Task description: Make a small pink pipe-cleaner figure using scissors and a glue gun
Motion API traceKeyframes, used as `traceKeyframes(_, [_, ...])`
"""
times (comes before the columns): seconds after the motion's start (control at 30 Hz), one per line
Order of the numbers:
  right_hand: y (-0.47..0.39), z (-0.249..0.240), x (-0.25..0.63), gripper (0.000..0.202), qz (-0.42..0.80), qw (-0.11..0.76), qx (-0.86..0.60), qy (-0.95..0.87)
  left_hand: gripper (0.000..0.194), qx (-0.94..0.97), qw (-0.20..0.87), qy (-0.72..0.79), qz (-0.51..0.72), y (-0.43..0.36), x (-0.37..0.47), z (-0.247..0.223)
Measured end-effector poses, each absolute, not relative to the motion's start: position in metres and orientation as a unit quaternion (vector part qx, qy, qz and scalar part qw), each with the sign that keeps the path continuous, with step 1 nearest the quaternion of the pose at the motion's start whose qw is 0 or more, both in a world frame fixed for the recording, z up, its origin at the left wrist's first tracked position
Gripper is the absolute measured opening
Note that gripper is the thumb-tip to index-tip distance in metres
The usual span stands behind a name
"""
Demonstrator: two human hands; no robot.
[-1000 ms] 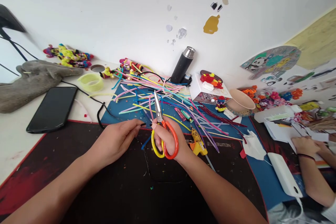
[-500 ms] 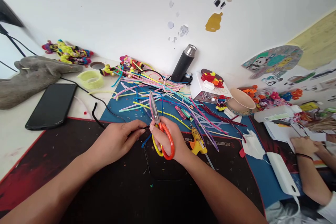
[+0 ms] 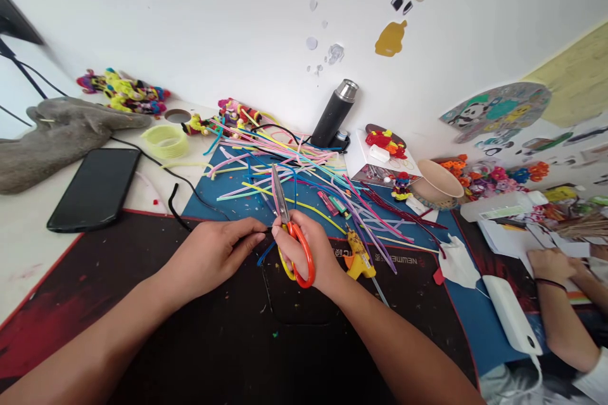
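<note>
Scissors with red and yellow handles [image 3: 304, 259] are held in my right hand [image 3: 304, 243], their blades pointing up and away. My left hand [image 3: 223, 250] pinches a thin dark piece that is mostly hidden by the fingers. Its short visible part reaches toward my right fingertips. A black pipe cleaner [image 3: 175, 209] lies beside my left hand. Beyond both hands, a loose heap of colourful pipe cleaners [image 3: 304, 168] spreads over the blue mat. A yellow glue gun [image 3: 360, 256] lies to the right of my right hand.
A phone [image 3: 95, 190], yellow coil [image 3: 165, 142] and grey plush [image 3: 61, 133] are at the left. A black thermos [image 3: 335, 114] stands behind the heap. A bowl [image 3: 437, 183], tissue [image 3: 459, 261] and white device [image 3: 512, 315] are at the right, near another person's hand [image 3: 551, 264].
</note>
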State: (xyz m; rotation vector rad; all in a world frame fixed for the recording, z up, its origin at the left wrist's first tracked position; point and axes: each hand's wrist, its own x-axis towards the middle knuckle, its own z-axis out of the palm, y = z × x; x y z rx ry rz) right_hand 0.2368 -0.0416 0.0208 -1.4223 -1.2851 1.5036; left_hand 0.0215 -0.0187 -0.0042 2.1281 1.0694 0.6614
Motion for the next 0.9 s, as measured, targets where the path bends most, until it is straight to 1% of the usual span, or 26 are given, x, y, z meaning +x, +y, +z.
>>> traceKeyframes(0.33, [-0.0420, 0.0151, 0.2370, 0.027, 0.558, 0.345, -0.548, -0.519, 0.037, 0.798, 0.351, 0.430, 0.235, -0.0193, 0.0223, 0.0011])
traceKeyframes(0.9, [-0.0439, 0.0117, 0.2364, 0.027, 0.565, 0.337, -0.550, -0.514, 0.039, 0.787, 0.368, 0.442, 0.224, -0.0198, 0.0246, 0.0017])
